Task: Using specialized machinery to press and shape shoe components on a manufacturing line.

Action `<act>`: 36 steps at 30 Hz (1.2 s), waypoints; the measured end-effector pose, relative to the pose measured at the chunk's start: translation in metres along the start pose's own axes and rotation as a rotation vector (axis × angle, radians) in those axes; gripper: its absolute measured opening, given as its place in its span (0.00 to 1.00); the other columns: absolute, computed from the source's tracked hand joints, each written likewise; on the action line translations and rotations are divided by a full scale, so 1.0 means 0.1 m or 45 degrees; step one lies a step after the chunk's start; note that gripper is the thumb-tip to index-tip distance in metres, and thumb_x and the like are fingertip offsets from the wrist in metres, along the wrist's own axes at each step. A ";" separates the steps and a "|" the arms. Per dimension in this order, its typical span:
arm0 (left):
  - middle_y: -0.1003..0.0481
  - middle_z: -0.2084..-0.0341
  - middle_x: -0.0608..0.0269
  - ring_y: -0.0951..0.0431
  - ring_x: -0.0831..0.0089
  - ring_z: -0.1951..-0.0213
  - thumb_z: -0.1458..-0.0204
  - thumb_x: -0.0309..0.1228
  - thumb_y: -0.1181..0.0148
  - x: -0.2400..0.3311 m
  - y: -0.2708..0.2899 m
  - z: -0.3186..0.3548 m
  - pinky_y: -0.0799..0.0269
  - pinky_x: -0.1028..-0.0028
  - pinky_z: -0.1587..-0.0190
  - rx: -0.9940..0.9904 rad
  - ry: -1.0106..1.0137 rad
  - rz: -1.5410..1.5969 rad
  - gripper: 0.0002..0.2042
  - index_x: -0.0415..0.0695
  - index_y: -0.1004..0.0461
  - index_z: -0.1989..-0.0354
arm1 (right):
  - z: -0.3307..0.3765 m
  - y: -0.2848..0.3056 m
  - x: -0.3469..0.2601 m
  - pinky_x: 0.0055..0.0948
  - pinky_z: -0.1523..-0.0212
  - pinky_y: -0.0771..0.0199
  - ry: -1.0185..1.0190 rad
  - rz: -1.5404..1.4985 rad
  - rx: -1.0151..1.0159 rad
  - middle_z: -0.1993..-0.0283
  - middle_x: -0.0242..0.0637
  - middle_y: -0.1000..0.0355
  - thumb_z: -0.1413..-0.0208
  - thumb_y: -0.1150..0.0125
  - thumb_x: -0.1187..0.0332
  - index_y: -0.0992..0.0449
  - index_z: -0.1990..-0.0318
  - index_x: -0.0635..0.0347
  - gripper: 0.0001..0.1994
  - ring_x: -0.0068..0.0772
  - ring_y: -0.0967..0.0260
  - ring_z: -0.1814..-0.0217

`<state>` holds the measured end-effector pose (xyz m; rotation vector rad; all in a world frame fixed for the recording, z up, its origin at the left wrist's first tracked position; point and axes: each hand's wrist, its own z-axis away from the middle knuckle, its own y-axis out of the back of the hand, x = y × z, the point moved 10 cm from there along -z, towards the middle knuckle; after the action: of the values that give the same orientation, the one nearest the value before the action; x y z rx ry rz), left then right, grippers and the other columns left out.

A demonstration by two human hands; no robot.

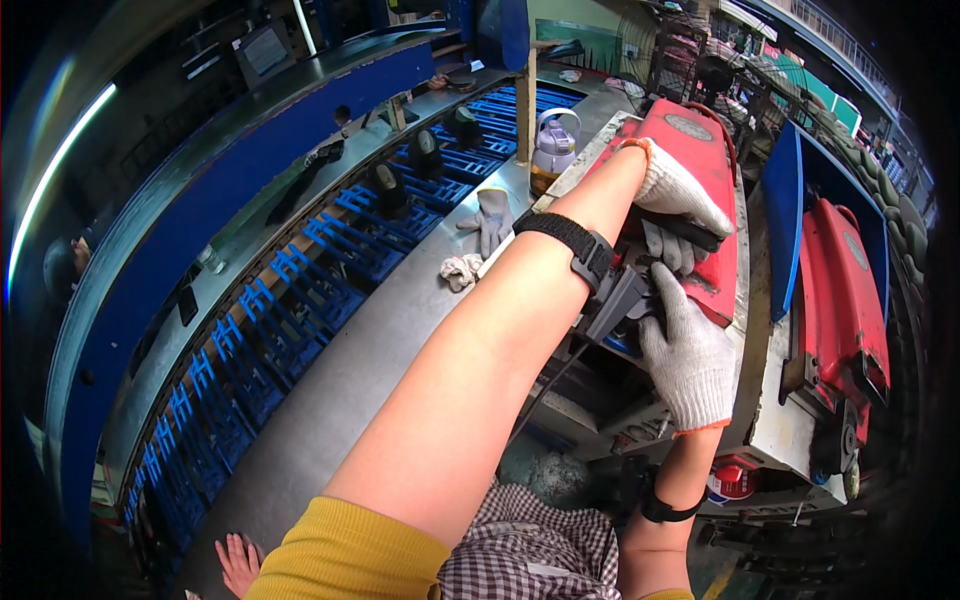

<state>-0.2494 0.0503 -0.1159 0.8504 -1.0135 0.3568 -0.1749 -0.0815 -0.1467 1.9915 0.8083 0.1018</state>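
Observation:
Both of my hands wear white knit work gloves with orange cuffs. My left hand (685, 192) reaches over a red machine cover (708, 145), its fingers closed over a dark edge. A grey glove (672, 248) emerges from beneath those fingers, which hide part of it. Closer to me, my right hand (690, 355) is at the machine's near side, thumb and forefinger apart, the forefinger close to the grey glove's fingertips. A dark grey angular machine part (615, 303) sits left of my right hand.
Another grey glove (490, 222) and a crumpled whitish cloth (460, 271) lie on the metal table (350, 385). A lilac jug (555, 145) stands beyond them. Blue racks (300, 260) run along the left. Another person's bare hand (238, 565) rests at lower left. A second red machine (840, 290) stands right.

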 end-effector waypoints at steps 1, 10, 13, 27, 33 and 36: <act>0.13 0.64 0.57 0.13 0.71 0.70 0.39 0.47 0.32 -0.02 0.05 0.00 0.14 0.70 0.65 0.058 0.023 -0.042 0.19 0.42 0.15 0.54 | 0.00 0.00 0.00 0.47 0.55 0.17 -0.001 -0.001 -0.001 0.54 0.47 0.16 0.41 0.36 0.64 0.23 0.32 0.46 0.27 0.52 0.17 0.59; 0.12 0.64 0.51 0.11 0.69 0.68 0.33 0.50 0.38 0.00 0.02 -0.02 0.13 0.73 0.67 -0.002 -0.015 -0.085 0.24 0.37 0.15 0.55 | 0.00 -0.01 0.03 0.45 0.50 0.17 -0.077 -0.016 -0.085 0.49 0.50 0.17 0.40 0.35 0.65 0.24 0.30 0.45 0.28 0.54 0.17 0.52; 0.12 0.63 0.51 0.11 0.68 0.68 0.33 0.51 0.38 -0.08 -0.02 -0.06 0.13 0.72 0.68 -0.083 0.073 0.006 0.24 0.37 0.15 0.54 | 0.00 -0.02 0.03 0.45 0.49 0.17 -0.089 -0.002 -0.095 0.49 0.50 0.17 0.40 0.34 0.64 0.24 0.30 0.45 0.28 0.54 0.17 0.52; 0.12 0.58 0.54 0.10 0.69 0.65 0.32 0.52 0.42 -0.18 -0.04 -0.09 0.12 0.70 0.61 -0.142 0.188 -0.013 0.26 0.38 0.16 0.49 | -0.01 -0.13 0.21 0.37 0.61 0.19 0.000 -0.754 -0.190 0.55 0.43 0.18 0.38 0.37 0.62 0.26 0.29 0.55 0.28 0.39 0.19 0.66; 0.12 0.63 0.58 0.13 0.73 0.69 0.32 0.54 0.41 -0.22 -0.07 -0.17 0.15 0.74 0.65 -0.194 0.150 0.062 0.25 0.40 0.16 0.53 | 0.43 -0.54 0.09 0.20 0.84 0.45 -0.659 -1.773 -0.585 0.65 0.36 0.27 0.35 0.39 0.47 0.35 0.25 0.58 0.36 0.18 0.41 0.82; 0.12 0.63 0.58 0.13 0.73 0.69 0.32 0.53 0.41 -0.25 -0.07 -0.19 0.15 0.73 0.64 -0.192 0.153 0.035 0.24 0.40 0.16 0.53 | 0.51 -0.75 -0.30 0.23 0.79 0.35 -0.588 -1.671 -0.247 0.64 0.38 0.27 0.29 0.44 0.52 0.44 0.21 0.59 0.35 0.23 0.33 0.73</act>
<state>-0.2466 0.0635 -0.1452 0.6719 -0.9286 0.3461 -0.2169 -0.1119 -0.2272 0.9274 1.5262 -0.9505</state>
